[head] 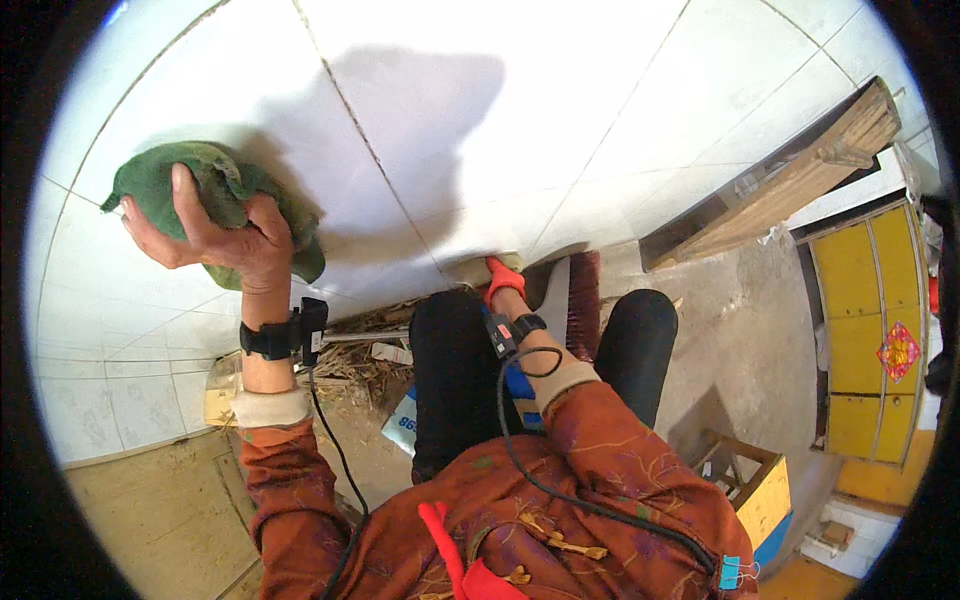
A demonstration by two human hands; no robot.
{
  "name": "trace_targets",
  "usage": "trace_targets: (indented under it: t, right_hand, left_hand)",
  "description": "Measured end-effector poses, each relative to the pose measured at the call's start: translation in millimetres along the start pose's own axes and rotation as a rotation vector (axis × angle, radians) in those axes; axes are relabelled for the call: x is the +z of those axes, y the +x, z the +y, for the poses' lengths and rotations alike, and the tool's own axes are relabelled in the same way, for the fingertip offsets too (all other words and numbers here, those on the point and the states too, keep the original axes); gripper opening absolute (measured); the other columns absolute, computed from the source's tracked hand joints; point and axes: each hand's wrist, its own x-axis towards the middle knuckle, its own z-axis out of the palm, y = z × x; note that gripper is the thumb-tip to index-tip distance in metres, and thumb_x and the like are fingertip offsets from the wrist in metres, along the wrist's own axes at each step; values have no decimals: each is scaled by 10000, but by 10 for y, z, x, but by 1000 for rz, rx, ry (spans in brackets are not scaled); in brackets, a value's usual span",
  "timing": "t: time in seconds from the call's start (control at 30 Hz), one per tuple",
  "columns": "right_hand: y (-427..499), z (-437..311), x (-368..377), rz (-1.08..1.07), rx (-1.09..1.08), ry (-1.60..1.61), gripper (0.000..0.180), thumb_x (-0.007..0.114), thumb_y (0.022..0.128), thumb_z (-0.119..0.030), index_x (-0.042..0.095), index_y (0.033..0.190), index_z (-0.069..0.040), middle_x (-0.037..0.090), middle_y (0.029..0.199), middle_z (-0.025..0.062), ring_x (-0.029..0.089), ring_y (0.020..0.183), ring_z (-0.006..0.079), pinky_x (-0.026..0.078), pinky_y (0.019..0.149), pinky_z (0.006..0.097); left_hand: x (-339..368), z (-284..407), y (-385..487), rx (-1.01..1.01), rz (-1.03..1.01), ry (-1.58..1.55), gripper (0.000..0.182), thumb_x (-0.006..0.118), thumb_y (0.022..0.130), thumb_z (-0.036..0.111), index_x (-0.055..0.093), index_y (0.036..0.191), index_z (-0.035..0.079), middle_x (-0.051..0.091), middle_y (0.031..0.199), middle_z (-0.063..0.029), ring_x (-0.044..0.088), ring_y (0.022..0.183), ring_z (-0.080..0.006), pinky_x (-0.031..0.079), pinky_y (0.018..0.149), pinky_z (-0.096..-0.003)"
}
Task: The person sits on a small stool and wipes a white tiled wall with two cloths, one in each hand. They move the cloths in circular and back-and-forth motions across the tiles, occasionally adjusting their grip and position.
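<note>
My left hand (225,225) grips a crumpled green cloth (202,184) and presses it against the white tiled wall (555,90). The fingers curl over its folds, and part of the cloth hangs below the palm. Lower down, between my knees, my right hand (505,280) wears a red glove and reaches to the foot of the wall. A pale beige object (472,271) lies by its fingertips; whether the fingers hold it or only touch it is not visible. Black devices are strapped around both wrists, with black cables running from them.
A dark red bristled broom head (584,304) stands beside my right forearm. Dry sticks (360,364) lie on the floor at left. A wooden plank structure (787,176) leans by the wall at right, near a yellow cabinet (847,300). A wooden stool (750,480) is behind at right.
</note>
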Motion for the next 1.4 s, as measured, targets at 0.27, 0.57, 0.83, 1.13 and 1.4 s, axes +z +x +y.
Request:
trace_targets:
  t: [0.27,0.57,0.83,1.13,1.4]
  right_hand:
    - [225,-42,-54,244,20,-328,847,867,665,-549,644,1242,30,666,1262,214,654,1069,328,505,893,460]
    - [-992,-1216,-249,71,-289,63,586,836,761,-329,654,1176,43,672,1144,195,609,995,308,497,868,428]
    - [-1944,-2446,-291,29,-961,156,480,760,820,-216,597,1213,7,673,1155,162,640,1038,279,510,897,412]
    - [-1907,-2471,-468,-112,-819,390,463,789,808,-177,609,1197,-1,665,1103,116,631,973,233,517,856,380]
    - [-1719,-2494,-556,-88,-902,223,486,809,767,-226,625,1164,-14,684,1072,106,632,969,219,505,848,372]
  left_hand:
    - [-12,-20,-41,16,-15,7,533,512,971,391,482,1403,80,203,1526,-265,218,1426,-477,233,1128,-668]
    - [0,3,-41,46,-9,28,564,482,1015,482,471,1416,84,229,1521,-257,238,1429,-467,220,1139,-664]
    - [63,356,73,-136,-15,6,562,636,870,277,530,1389,88,303,1540,-252,283,1415,-458,203,1162,-634]
    - [616,1752,798,372,-380,-223,901,929,581,291,567,1401,373,402,1581,-30,356,1426,-237,263,1056,-433]
    - [752,2019,809,381,-198,-79,749,835,698,422,584,1398,331,410,1575,-64,346,1419,-275,240,1044,-424]
